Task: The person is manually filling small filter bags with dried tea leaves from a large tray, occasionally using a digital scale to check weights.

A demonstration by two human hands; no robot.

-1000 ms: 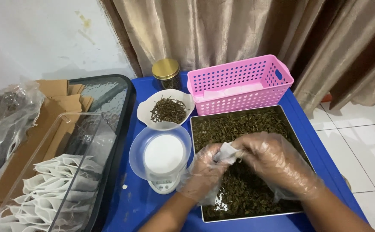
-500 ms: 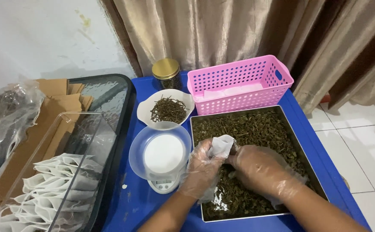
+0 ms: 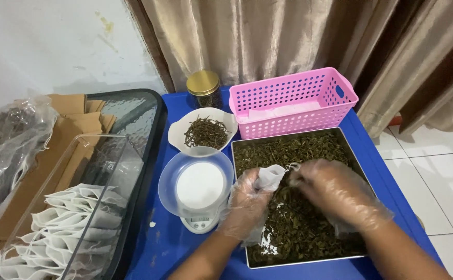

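Note:
Both my hands wear clear plastic gloves and work over a square metal tray filled with dried dark green leaves. My left hand grips a small white mesh pouch and holds its mouth open, upward. My right hand is bunched at the pouch's opening, fingers pinched together with leaves; the pinch itself is partly hidden by the glove.
A small white scale under a clear bowl stands left of the tray. Behind it are a white bowl of dried twigs, a gold-lidded jar and a pink basket. A clear box of white pouches sits at left.
My right hand dipped down into the leaves half a second ago and has risen back up to the mouth of the pouch. My left hand stayed nearly still.

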